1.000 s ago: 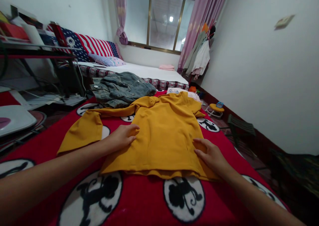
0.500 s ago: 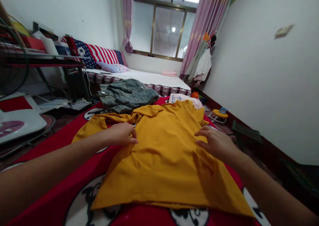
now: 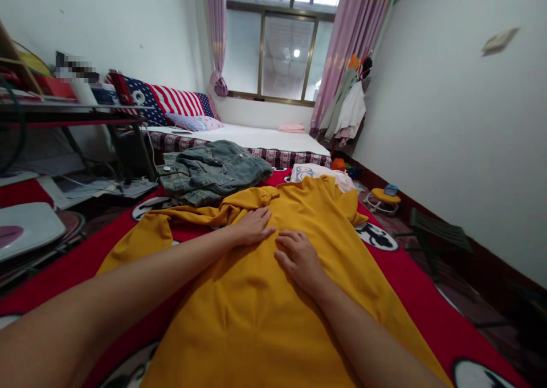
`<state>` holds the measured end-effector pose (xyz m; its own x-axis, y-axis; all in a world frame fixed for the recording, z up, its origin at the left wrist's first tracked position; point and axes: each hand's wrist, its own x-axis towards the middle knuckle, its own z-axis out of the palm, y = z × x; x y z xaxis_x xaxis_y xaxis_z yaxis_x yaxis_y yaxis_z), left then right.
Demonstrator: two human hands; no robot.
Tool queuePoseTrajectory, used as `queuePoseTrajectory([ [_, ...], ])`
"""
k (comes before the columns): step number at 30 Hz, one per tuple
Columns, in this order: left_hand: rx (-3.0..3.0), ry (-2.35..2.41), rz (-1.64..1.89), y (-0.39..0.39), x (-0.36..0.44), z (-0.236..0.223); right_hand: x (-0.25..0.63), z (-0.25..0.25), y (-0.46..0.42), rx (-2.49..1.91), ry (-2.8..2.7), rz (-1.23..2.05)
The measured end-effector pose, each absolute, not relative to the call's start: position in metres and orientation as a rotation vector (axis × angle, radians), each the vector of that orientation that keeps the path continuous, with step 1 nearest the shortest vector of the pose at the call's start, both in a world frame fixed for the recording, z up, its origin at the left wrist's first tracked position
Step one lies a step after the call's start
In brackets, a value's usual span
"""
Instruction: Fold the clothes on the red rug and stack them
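A mustard-yellow shirt (image 3: 256, 308) lies spread on a red blanket (image 3: 410, 274) printed with black-and-white round figures. My left hand (image 3: 252, 228) rests flat on the shirt's upper middle, fingers stretched out and together. My right hand (image 3: 299, 257) lies palm down just beside it on the cloth, fingers extended, holding nothing. One yellow sleeve (image 3: 141, 237) stretches out to the left. A grey-green denim jacket (image 3: 213, 168) sits crumpled just beyond the shirt's collar.
A white folded garment (image 3: 318, 174) lies past the shirt at the right. Behind are a bed (image 3: 273, 137) with a flag-patterned pillow (image 3: 171, 100), a cluttered desk (image 3: 64, 111) at left, hanging clothes (image 3: 348, 106), and a small yellow stool (image 3: 382, 197) by the right wall.
Both hands have slid from the shirt's sides up toward its middle and now lie close together near the collar. The view has moved closer over the shirt.
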<state>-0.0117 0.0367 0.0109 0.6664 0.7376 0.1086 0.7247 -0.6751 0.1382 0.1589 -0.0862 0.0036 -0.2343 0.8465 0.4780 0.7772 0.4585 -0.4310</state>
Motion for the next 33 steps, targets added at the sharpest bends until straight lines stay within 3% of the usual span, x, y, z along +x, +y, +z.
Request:
queuePoseTrajectory([
  [3, 2.698, 1.472, 0.277, 0.075, -0.008, 0.017, 0.159, 0.005, -0.087, -1.336, -2.002, 0.186],
  [8, 2.644, 1.938, 0.683, 0.105, 0.004, 0.021, 0.161, 0.004, -0.086, -1.333, -1.941, 0.251],
  [19, 2.668, 1.884, 0.800, 0.107, 0.007, 0.001, 0.172, 0.010, -0.092, -1.294, -1.580, 0.460],
  [27, 2.656, 1.863, 0.870, 0.103, 0.009, 0.002, 0.306, 0.048, -0.027, -1.806, -1.171, -0.225],
  [30, 2.644, 1.861, 0.893, 0.102, 0.009, 0.001, 0.338, 0.043, -0.005, -2.088, -1.054, -0.216],
  [33, 2.634, 1.850, 0.908, 0.103, 0.010, 0.001, 0.348, 0.038, 0.004, -2.033, -1.302, -0.123],
])
